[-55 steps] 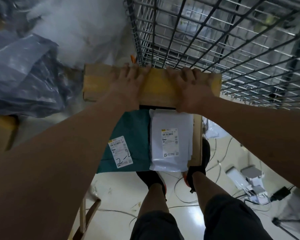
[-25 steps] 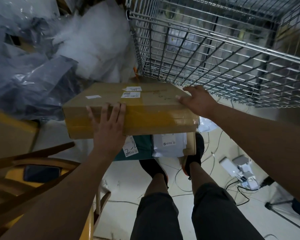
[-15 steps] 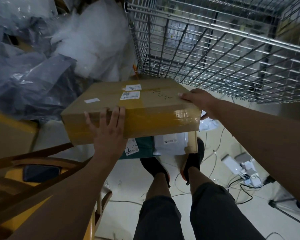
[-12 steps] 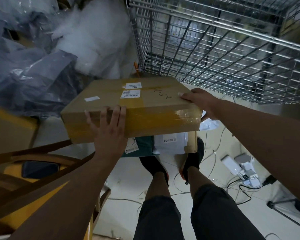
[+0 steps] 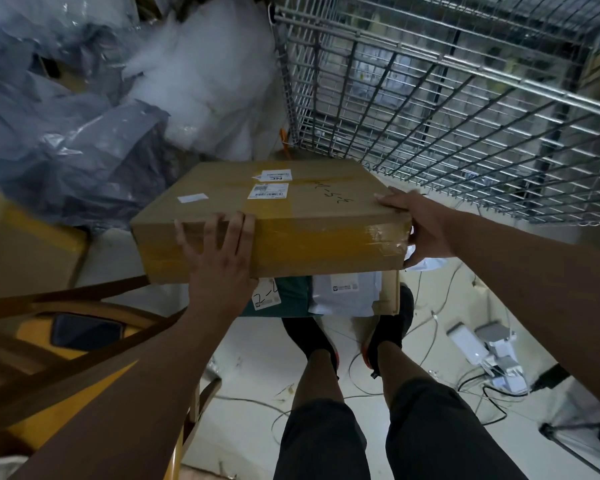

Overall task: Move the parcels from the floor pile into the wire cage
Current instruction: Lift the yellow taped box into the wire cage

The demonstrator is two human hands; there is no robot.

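Observation:
A taped brown cardboard box (image 5: pixel 319 202) with white labels and handwriting on top is held in the air just in front of the wire cage (image 5: pixel 430 98). My left hand (image 5: pixel 219 251) presses flat against the box's near side, fingers straight. My right hand (image 5: pixel 420 226) grips its right corner, fingers over the top edge and thumb under. Below the box, on a flat carton (image 5: pixel 390 292), lie a green parcel (image 5: pixel 291 296) and a white parcel (image 5: pixel 347 296), both partly hidden.
Grey plastic bags (image 5: pixel 66 143) and a white bag (image 5: pixel 205 74) are piled to the left of the cage. A wooden chair (image 5: pixel 66 341) with a phone (image 5: pixel 85 332) on its seat stands at my left. Cables and a power strip (image 5: pixel 482 351) lie on the floor at right.
The box has come up off the parcels below and now lies flat in my hands. My left hand moved to its near side, my right hand to its right corner.

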